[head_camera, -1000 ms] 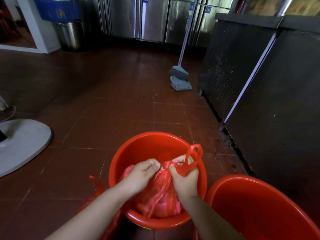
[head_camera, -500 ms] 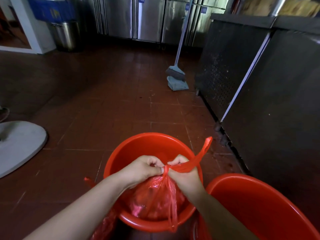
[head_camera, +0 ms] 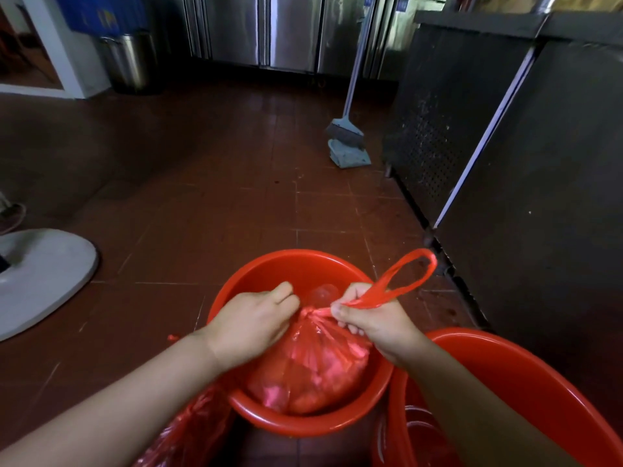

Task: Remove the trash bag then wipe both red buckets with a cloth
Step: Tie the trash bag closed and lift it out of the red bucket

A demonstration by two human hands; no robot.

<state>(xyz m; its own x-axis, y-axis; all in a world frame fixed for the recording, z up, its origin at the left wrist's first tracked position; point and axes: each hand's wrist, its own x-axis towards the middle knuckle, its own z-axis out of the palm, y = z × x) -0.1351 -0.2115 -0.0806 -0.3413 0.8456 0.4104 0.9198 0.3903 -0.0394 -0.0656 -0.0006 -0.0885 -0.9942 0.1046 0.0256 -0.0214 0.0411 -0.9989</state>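
Note:
A red trash bag [head_camera: 313, 369] sits full inside the nearer red bucket [head_camera: 290, 264] on the tiled floor. Its neck is gathered into a knot between my hands. My left hand [head_camera: 251, 325] pinches the bag's neck from the left with curled fingers. My right hand [head_camera: 374, 320] grips one handle strip, and its red loop [head_camera: 409, 276] sticks up to the right over the rim. A second, larger red bucket [head_camera: 526, 375] stands at the lower right, touching the first. More red plastic [head_camera: 188, 429] hangs below the first bucket at lower left.
A dark metal counter [head_camera: 526, 170] runs along the right side. A broom with a blue-grey cloth [head_camera: 349, 143] leans near its far end. A grey round base [head_camera: 40, 274] lies on the floor at left. Steel cabinets [head_camera: 286, 28] and a steel bin [head_camera: 129, 62] stand at the back.
The handle strip in my right hand has gone from a straight strip to an open loop. Both hands have stayed at the bag's neck, pulling the knot.

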